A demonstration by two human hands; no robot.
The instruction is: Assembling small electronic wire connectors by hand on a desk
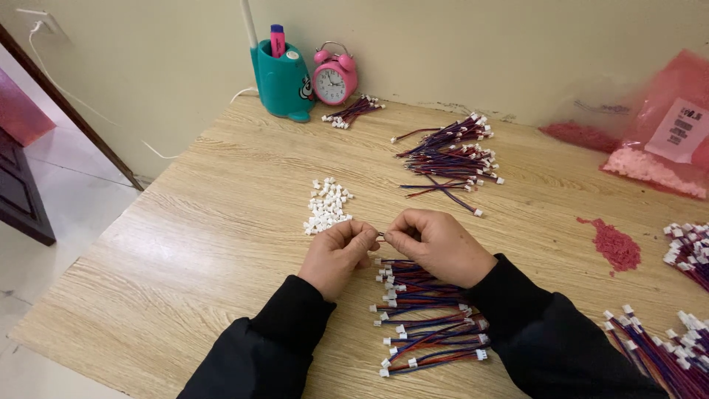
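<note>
Both hands pinched shut at table centre: my left hand on a small white housing, my right hand on a thin wire end. Keep it square, push straight. Loose housings at 11 o'clock, finished leads at 6.

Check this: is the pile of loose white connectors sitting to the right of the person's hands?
No, the pile of white connectors lies on the table just up and left of the left hand, not to the right.

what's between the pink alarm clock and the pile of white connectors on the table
Only a small bundle of wires near the clock; otherwise bare tabletop down to the connectors, in the head view.
</note>
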